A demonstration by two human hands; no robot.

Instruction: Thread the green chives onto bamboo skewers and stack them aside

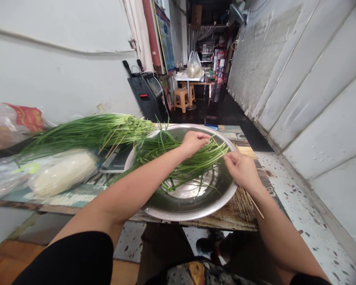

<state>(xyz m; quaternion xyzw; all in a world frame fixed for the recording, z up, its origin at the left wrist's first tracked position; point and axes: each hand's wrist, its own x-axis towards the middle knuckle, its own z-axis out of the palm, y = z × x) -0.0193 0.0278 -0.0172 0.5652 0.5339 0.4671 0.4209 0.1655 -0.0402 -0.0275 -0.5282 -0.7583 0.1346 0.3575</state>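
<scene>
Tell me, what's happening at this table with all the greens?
A person is working over a wide metal basin that holds a loose pile of green chives. The left hand grips a bunch of the chives over the basin, while the right hand pinches their tips at the basin's right rim. Thin bamboo skewers lie on the table beside and under that rim. A bigger bundle of chives and a bagged pale vegetable wait on the left.

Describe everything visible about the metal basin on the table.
The metal basin is wide, round and shallow, shiny like steel, with a rolled rim. It sits upright at the table's near edge, partly over thin wooden skewers. Loose green chives lie inside. The left hand and right hand reach over it, touching chives.
</scene>
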